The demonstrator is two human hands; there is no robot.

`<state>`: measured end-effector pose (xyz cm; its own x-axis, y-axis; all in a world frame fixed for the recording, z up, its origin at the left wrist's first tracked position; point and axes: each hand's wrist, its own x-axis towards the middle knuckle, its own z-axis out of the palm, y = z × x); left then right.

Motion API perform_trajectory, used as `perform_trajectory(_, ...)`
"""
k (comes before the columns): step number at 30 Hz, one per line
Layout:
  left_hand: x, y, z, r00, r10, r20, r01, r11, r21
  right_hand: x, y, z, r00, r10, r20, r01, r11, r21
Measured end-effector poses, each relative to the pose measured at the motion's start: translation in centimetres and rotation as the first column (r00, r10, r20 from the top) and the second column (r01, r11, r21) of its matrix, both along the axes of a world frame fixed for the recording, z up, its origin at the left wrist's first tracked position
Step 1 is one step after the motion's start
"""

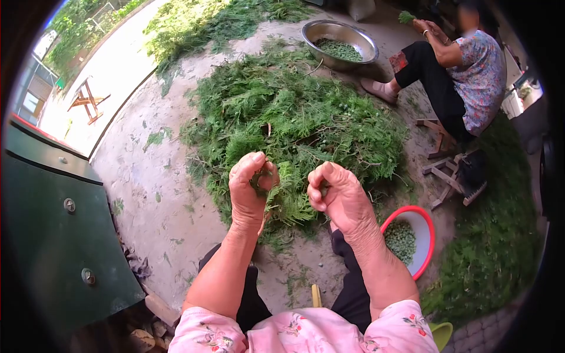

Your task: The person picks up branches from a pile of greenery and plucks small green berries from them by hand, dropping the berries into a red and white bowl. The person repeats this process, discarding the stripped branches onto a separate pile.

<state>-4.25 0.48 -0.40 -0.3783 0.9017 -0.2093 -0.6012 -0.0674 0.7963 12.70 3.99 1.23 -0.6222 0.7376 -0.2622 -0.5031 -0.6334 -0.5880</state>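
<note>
My left hand (247,191) is closed around a leafy green conifer sprig (287,197), whose flat fronds stick out to the right between my hands. Level with it, my right hand (342,197) has its fingers curled in toward the palm; what they hold, if anything, is hidden. Beneath and beyond both hands spreads a big heap of cut conifer branches (253,109), dotted with small round green cones. Beside my right forearm stands a white bowl with a red rim (431,238), partly filled with green cones (400,241).
A steel basin (310,42) of green cones stands past the heap. At the right a person (479,76) sits on a low wooden stool (438,138), holding a sprig (406,17). Another stool (450,176) is nearer. Dark green cabinet (53,235) at left; more greenery (488,247) at right.
</note>
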Motion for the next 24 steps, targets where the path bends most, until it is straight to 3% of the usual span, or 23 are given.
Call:
perform_trajectory(2,-0.1,0.0,0.2,0.999,0.05,0.005,-0.05,0.999,-0.003,-0.6,-1.4,-0.1,0.955,0.119,0.273,-0.112,0.993,-0.039)
perform_trajectory(4,0.2,-0.1,0.9,0.979,0.184,0.082,-0.184,0.983,-0.007,-1.6,-3.2,-0.8,0.918,0.224,0.327,-0.198,0.974,-0.111)
perform_trajectory(6,0.4,-0.3,1.4,0.976,0.207,0.073,-0.208,0.978,0.008,-3.0,-4.6,-1.4,0.905,0.306,0.294,-0.243,0.942,-0.232)
perform_trajectory(8,0.4,-0.8,1.1,0.994,0.085,-0.072,-0.068,0.975,0.209,-3.4,-4.9,-1.2,0.915,0.277,0.294,-0.218,0.952,-0.217)
perform_trajectory(11,0.3,-1.2,1.4,0.99,0.054,-0.127,-0.028,0.978,0.205,-3.6,-5.0,-1.6,0.935,0.261,0.24,-0.21,0.953,-0.219)
perform_trajectory(14,0.2,-1.4,1.5,0.993,0.064,-0.1,-0.047,0.986,0.161,-3.6,-4.8,-1.4,0.934,0.144,0.327,-0.096,0.983,-0.157)
perform_trajectory(16,0.3,-1.0,1.7,0.994,0.095,-0.054,-0.086,0.986,0.141,-3.5,-4.4,-1.8,0.9,0.067,0.432,-0.08,0.997,0.012)
perform_trajectory(18,0.6,-0.3,1.7,0.947,0.307,-0.092,-0.303,0.951,0.054,-3.6,-4.4,-1.9,0.891,0.022,0.454,-0.046,0.998,0.041)
perform_trajectory(20,-0.3,-0.5,0.9,0.97,0.224,-0.098,-0.225,0.974,-0.008,-3.7,-4.5,-2.0,0.825,-0.107,0.555,-0.021,0.975,0.219)
perform_trajectory(22,-0.1,-0.3,0.8,0.993,0.105,-0.06,-0.114,0.978,-0.176,-3.6,-4.5,-2.7,0.826,-0.114,0.551,-0.033,0.968,0.249)
perform_trajectory(23,-0.2,-0.4,0.5,1.0,0.015,0.014,-0.012,0.986,-0.165,-3.6,-4.5,-3.0,0.826,-0.124,0.55,-0.039,0.961,0.275)
perform_trajectory(24,-0.3,-0.4,0.0,1.0,0.017,0.013,-0.015,0.986,-0.165,-3.7,-4.5,-2.9,0.827,-0.122,0.549,-0.041,0.96,0.276)
